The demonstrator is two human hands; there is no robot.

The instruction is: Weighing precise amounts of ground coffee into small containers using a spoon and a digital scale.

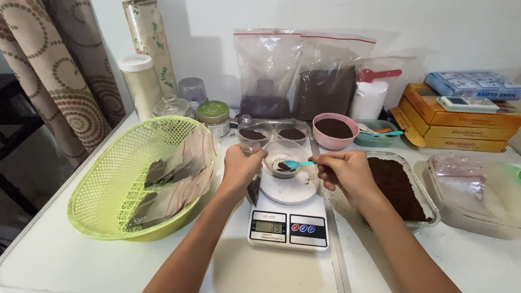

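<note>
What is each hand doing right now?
Left hand: closed on a small clear packet beside the scale.
Right hand: closed on a teal spoon over the small bowl.

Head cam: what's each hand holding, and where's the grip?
Right hand: small teal spoon, gripped at its handle end. Left hand: small clear pouch, gripped at its top, hanging beside the scale.

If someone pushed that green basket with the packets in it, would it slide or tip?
The green basket would probably slide easily: it looks like thin mesh plastic, holding only flat packets. It already sits tilted, so a push on its raised rim might rock it. The mesh likely flexes somewhat.
</note>
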